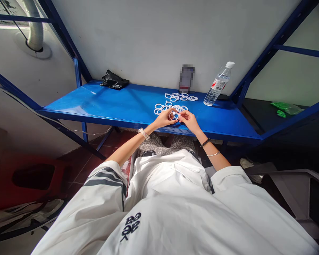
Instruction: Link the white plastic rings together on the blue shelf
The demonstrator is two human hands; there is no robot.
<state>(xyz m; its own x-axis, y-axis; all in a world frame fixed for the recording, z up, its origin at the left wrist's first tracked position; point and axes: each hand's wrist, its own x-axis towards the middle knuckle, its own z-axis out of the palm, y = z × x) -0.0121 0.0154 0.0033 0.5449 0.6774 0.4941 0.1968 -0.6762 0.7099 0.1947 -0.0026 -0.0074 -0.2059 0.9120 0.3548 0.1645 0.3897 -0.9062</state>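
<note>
Above the front edge of the blue table point(106, 106), both hands meet around small white rings. My left hand point(164, 119) pinches one white ring point(171, 115) between thumb and fingers. From the other side, my right hand point(188, 119) closes its fingertips on a white ring point(176, 115) that touches or overlaps the first; whether the two are linked I cannot tell. Just behind the hands lies a loose pile of similar white rings point(159, 108). Farther back is a second group of white rings point(174, 96).
A bottle of water point(217, 86) stands at the table's right, beside a flat dark object point(222, 97). A pixelated upright object point(186, 78) leans against the wall. Black plastic point(113, 80) lies back left. Blue posts point(82, 72) frame both ends; a red stool point(59, 173) stands lower left.
</note>
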